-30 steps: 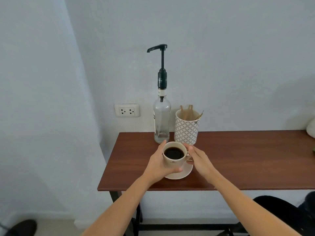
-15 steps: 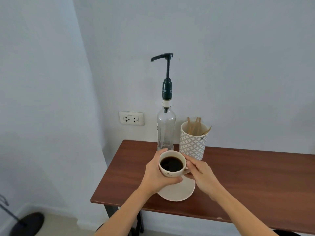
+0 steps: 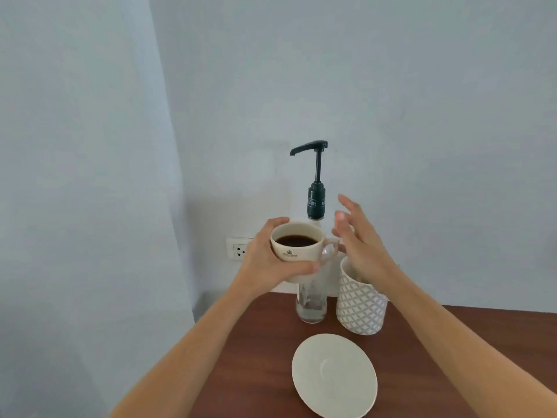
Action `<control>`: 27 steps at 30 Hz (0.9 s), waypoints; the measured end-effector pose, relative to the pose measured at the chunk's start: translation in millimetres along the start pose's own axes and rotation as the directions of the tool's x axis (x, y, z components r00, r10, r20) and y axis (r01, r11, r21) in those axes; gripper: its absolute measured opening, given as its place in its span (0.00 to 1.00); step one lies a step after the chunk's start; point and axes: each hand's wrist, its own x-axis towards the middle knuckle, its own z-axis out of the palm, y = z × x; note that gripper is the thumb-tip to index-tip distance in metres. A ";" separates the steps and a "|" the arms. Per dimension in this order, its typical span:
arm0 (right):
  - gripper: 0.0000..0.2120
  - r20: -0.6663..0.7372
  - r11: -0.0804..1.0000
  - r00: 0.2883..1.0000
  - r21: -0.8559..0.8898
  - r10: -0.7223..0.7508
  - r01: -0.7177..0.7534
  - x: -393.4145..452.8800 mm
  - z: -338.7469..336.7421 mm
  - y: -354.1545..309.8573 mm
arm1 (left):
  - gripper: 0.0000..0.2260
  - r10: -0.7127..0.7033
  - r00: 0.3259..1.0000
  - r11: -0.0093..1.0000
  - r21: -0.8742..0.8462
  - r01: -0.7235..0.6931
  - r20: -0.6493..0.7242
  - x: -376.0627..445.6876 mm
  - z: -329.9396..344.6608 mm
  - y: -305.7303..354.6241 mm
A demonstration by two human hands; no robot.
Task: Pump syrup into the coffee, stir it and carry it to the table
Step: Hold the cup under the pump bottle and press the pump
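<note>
Left hand (image 3: 268,260) grips the coffee cup (image 3: 297,247) below the spout; right hand (image 3: 358,245), fingers spread, should press the syrup pump (image 3: 313,149).

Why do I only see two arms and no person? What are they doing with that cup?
The camera sits on the person's head and looks forward and down, so you see only their own arms, as if through their eyes. There is just this one view. The left hand holds a cup of black coffee in the air, below the spout of a tall pump bottle. The right hand is open beside the cup's handle and holds nothing. On the brown table stand the bottle and a patterned white pot, and the cup's empty saucer lies in front of them. A wall socket shows behind the left hand.
</note>
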 end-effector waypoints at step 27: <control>0.09 -0.317 0.986 0.942 0.091 -0.106 0.141 124.1 32.5 -69.7 | 0.45 -0.052 0.992 0.999 -0.024 0.049 -0.113 94.6 -31.2 56.7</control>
